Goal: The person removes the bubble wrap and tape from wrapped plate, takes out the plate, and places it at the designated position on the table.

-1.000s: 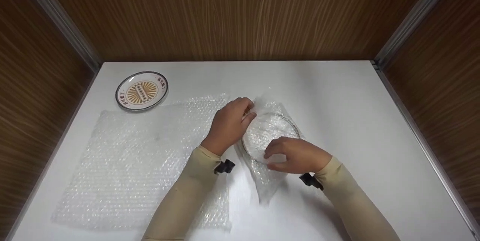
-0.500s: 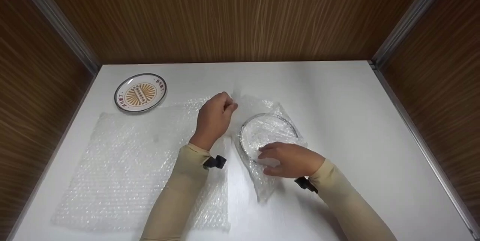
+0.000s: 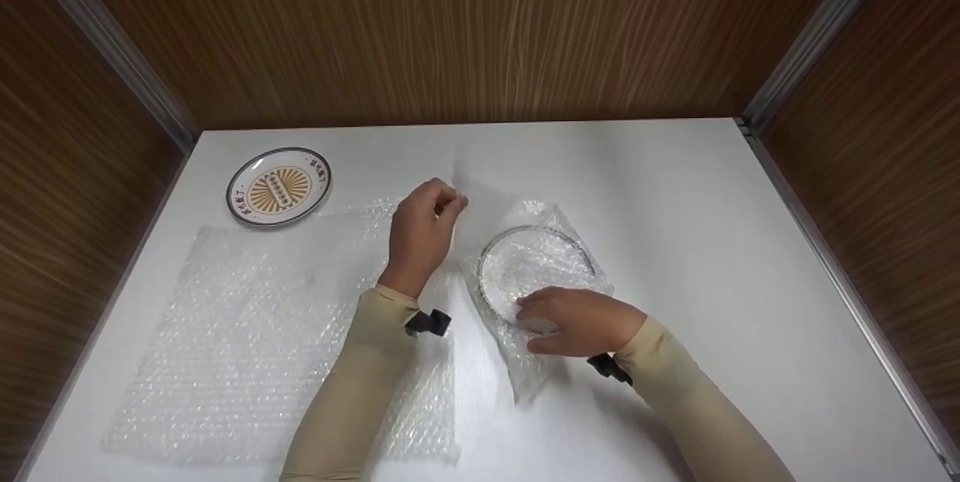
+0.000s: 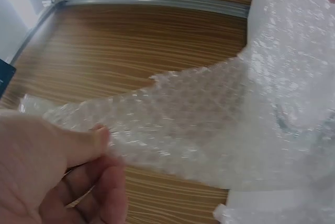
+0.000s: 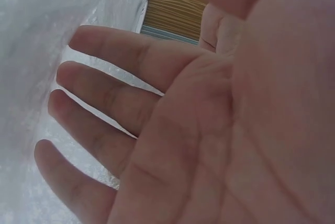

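Under folded bubble wrap [image 3: 495, 208], right of the table's middle, lies a round plate [image 3: 536, 266] whose dark rim shows through. My left hand [image 3: 421, 234] pinches a flap of this wrap between thumb and fingers and holds it raised, up and left of the plate. The left wrist view has the flap [image 4: 178, 114] stretched out from the thumb [image 4: 89, 143]. Over the plate's near part, my right hand [image 3: 583, 323] rests its fingertips on the wrap. Its fingers [image 5: 104, 90] are spread and nearly straight in the right wrist view.
A second bubble wrap sheet [image 3: 240, 347] lies flat on the left of the white table [image 3: 697, 227], partly under the left forearm. Behind it sits an uncovered plate [image 3: 279, 187] with an orange sunburst print. Wood-grain panels [image 3: 480, 31] stand around the back and sides.
My left hand has moved left and slightly away from me, pulling the wrap's flap off the plate's upper left. My right hand has shifted slightly left and toward me on the wrapped plate.
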`<state>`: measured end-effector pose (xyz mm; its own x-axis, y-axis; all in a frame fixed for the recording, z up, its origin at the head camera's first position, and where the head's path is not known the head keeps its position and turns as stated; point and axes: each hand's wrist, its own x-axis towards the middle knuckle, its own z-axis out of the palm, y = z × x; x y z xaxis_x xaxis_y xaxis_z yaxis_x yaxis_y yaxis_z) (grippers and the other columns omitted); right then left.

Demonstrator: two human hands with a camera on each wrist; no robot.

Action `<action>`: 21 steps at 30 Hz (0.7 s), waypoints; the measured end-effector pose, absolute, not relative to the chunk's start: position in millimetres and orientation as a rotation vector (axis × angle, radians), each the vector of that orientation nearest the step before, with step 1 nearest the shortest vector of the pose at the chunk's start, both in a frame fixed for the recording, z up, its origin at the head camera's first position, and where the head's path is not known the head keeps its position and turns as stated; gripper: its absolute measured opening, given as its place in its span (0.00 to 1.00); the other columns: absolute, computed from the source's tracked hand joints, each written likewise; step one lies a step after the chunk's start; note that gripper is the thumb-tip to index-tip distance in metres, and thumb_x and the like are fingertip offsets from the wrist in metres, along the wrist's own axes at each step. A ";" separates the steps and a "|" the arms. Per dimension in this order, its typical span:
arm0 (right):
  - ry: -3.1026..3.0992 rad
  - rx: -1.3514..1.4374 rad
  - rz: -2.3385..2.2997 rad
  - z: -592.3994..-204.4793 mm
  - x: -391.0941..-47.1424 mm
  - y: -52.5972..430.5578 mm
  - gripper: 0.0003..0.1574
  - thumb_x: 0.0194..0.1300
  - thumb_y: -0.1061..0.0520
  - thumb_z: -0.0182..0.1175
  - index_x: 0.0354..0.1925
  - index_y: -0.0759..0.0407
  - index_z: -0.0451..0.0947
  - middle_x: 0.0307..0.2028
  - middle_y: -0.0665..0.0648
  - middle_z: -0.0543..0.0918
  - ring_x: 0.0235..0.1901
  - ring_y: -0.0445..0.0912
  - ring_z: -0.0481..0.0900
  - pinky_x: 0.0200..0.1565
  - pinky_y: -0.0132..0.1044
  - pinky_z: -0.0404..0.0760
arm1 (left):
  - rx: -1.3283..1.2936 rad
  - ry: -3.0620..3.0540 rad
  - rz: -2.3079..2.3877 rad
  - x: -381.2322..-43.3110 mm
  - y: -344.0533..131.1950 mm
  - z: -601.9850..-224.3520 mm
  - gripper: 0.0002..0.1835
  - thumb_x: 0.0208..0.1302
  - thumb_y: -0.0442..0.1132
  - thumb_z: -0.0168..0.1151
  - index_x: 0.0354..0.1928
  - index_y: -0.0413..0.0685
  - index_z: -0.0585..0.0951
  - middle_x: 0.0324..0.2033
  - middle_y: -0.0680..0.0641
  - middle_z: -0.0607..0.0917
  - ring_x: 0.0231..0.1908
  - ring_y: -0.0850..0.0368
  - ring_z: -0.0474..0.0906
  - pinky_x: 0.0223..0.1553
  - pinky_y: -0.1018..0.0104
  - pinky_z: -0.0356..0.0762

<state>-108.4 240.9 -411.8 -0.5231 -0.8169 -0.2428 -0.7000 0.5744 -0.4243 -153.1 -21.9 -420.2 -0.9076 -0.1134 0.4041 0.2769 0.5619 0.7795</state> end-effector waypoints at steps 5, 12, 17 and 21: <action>2.374 -1.264 -0.373 -412.4 -110.4 241.6 0.22 0.71 0.53 0.63 0.60 0.58 0.82 0.65 0.62 0.80 0.68 0.57 0.74 0.67 0.53 0.74 | -0.022 -2.396 -1.324 -157.0 -23.4 -423.8 0.10 0.74 0.39 0.63 0.52 0.43 0.80 0.43 0.46 0.84 0.39 0.53 0.82 0.41 0.59 0.81; 2.361 -1.312 -0.371 -412.8 -111.5 241.8 0.20 0.72 0.53 0.63 0.58 0.59 0.82 0.65 0.62 0.80 0.67 0.58 0.75 0.68 0.53 0.73 | -0.244 -2.481 -1.169 -155.1 -22.5 -424.4 0.03 0.73 0.32 0.59 0.40 0.44 0.74 0.37 0.46 0.78 0.38 0.53 0.77 0.39 0.59 0.77; 2.379 -1.310 -0.358 -413.6 -110.9 238.8 0.16 0.72 0.51 0.64 0.53 0.56 0.83 0.64 0.60 0.81 0.67 0.55 0.76 0.66 0.52 0.74 | -0.694 -2.676 -1.087 -146.9 -15.5 -421.2 0.02 0.75 0.36 0.59 0.43 0.47 0.78 0.41 0.49 0.81 0.46 0.53 0.80 0.49 0.59 0.79; 2.384 -1.363 -0.384 -414.9 -111.6 234.2 0.09 0.70 0.51 0.65 0.42 0.55 0.81 0.50 0.56 0.86 0.54 0.51 0.82 0.53 0.47 0.82 | -0.951 -2.844 -1.035 -143.4 -10.2 -423.2 0.07 0.74 0.37 0.62 0.50 0.45 0.81 0.49 0.46 0.83 0.52 0.49 0.79 0.56 0.56 0.77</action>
<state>-111.6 234.2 -414.9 -0.4658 -0.8668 -0.1779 -0.7672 0.4958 -0.4070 -143.4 -10.2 -423.2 -0.8198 0.5475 0.1677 0.5273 0.6077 0.5939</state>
